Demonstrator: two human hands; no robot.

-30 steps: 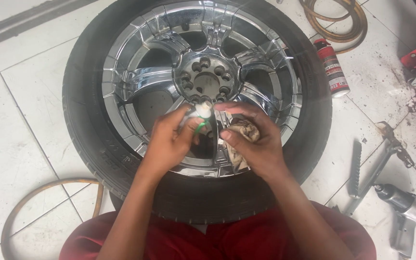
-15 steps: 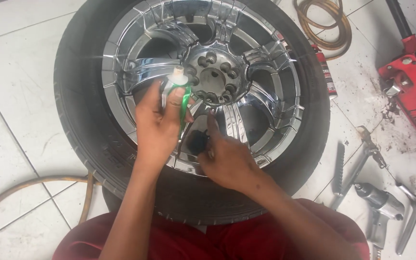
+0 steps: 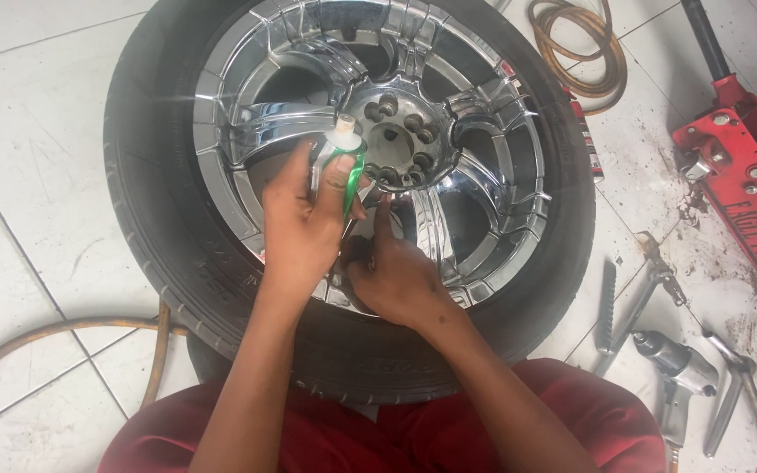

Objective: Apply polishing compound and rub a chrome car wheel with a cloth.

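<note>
Presently: left hand [image 3: 304,223], grip closed around a small green-and-white squeeze tube [image 3: 342,166], nozzle toward 12 o'clock, over the chrome spoked wheel rim [image 3: 221,114]. Right hand [image 3: 396,276] at 5 o'clock, fingertips pressed to a spoke; contents indiscernible. Best practice, judged: squeeze sparingly, rub evenly.

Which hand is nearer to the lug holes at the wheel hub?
Left. The left hand holds a small green tube right beside the wheel hub. The right hand sits lower, pressing on a chrome spoke below the hub.
</note>
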